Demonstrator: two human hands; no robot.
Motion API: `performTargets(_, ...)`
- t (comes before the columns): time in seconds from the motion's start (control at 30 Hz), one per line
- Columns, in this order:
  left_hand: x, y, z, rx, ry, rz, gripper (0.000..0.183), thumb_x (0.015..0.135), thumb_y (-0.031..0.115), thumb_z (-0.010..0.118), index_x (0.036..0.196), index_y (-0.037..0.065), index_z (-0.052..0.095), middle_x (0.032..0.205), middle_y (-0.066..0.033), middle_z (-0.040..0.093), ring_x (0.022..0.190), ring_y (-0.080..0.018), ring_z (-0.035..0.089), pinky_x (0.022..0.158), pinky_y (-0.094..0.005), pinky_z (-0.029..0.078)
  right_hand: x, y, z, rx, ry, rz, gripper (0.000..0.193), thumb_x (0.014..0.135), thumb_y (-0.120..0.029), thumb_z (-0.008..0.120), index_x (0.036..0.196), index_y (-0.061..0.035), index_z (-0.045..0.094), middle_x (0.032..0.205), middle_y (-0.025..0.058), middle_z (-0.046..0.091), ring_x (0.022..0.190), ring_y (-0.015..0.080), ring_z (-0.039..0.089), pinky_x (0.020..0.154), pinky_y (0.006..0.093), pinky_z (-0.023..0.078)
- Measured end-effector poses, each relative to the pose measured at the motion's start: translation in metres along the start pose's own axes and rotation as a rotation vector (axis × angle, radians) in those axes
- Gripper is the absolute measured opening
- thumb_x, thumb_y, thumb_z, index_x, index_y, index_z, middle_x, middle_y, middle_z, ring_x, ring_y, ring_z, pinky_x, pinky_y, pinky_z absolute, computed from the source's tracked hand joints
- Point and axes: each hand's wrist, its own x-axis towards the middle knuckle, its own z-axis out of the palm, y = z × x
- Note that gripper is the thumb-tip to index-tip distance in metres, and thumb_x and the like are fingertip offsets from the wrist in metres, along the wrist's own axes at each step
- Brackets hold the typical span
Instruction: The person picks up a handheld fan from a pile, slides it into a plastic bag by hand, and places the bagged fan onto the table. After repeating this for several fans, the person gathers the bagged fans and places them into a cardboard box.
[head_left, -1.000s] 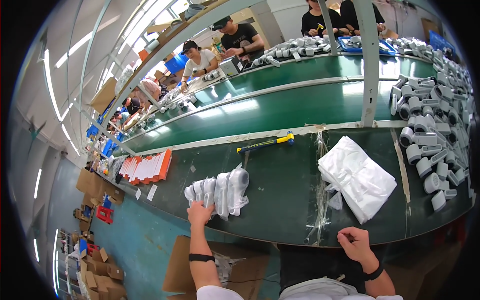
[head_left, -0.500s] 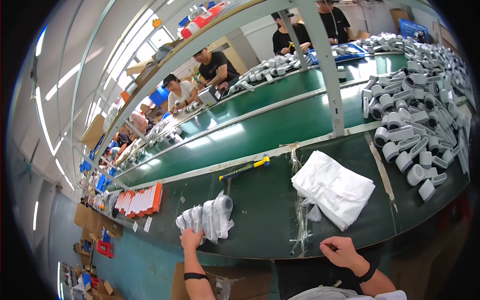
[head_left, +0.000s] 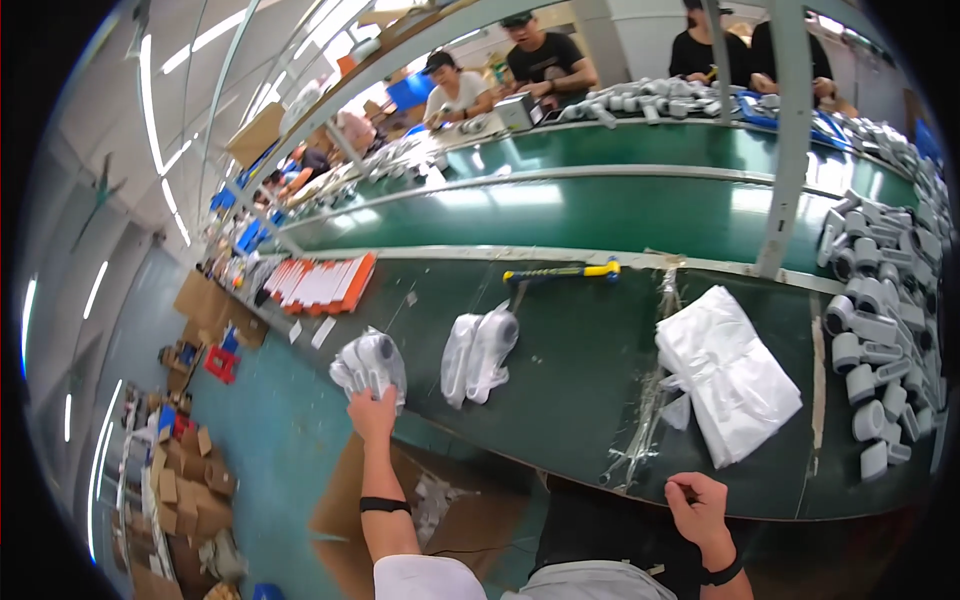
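My left hand (head_left: 374, 411) is closed on the near end of a few plastic-bagged grey-white devices (head_left: 368, 360) with round heads, at the table's front left edge. I cannot tell how many it grips. To their right, apart from them, two more bagged devices (head_left: 480, 352) lie side by side. My right hand (head_left: 697, 496) hovers at the table's front edge, fingers curled in, with nothing visible in them. A stack of folded white plastic bags (head_left: 728, 375) lies beyond it on the dark table (head_left: 560, 400).
Behind the bagged devices lies a yellow and blue hammer-like tool (head_left: 562, 272). Orange-edged white cards (head_left: 320, 284) are at the left, loose grey devices (head_left: 880, 330) heaped at the right. A metal post (head_left: 787, 150) rises beyond. An open carton (head_left: 420, 500) stands below the table edge.
My left hand has drawn part of the row of bagged devices leftward, leaving two apart. My right hand stays curled near the table edge. The view has turned left.
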Motion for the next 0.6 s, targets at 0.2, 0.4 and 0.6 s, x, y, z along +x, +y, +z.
performTargets(0.2, -0.057, -0.136, -0.014, -0.145, 0.248, -0.21, 0.057, 0.075, 0.044, 0.072, 0.096, -0.009, 0.065, 0.103, -0.0278, 0.058, 0.099, -0.0449, 0.056, 0.085, -0.0508, 0.044, 0.001, 0.002, 0.003, -0.045, -0.002, -0.019, 0.006, 0.081, -0.001, 0.069, 0.084, 0.003, 0.066, 0.069, 0.0073, 0.064, 0.057, 0.0088, 0.059, 0.053, 0.0225, 0.047)
performTargets(0.4, -0.157, -0.204, 0.024, -0.005, -0.065, -0.652, 0.055, 0.077, 0.042, 0.066, 0.102, -0.007, 0.066, 0.107, -0.03, 0.064, 0.104, -0.0446, 0.059, 0.092, -0.0482, 0.045, -0.001, -0.006, 0.002, -0.172, 0.052, -0.067, 0.004, 0.079, 0.0, 0.069, 0.081, 0.001, 0.066, 0.065, 0.007, 0.061, 0.053, 0.0098, 0.057, 0.049, 0.0233, 0.044)
performTargets(0.6, -0.21, -0.248, 0.094, -0.524, 0.258, -0.21, 0.043, 0.081, 0.024, 0.065, 0.112, -0.005, 0.063, 0.11, -0.0223, 0.067, 0.107, -0.0414, 0.06, 0.093, -0.0463, 0.046, 0.004, -0.018, 0.015, -0.301, 0.047, -0.149, 0.007, 0.075, -0.002, 0.073, 0.08, -0.0029, 0.068, 0.06, 0.0073, 0.06, 0.047, 0.0158, 0.056, 0.045, 0.0267, 0.043)
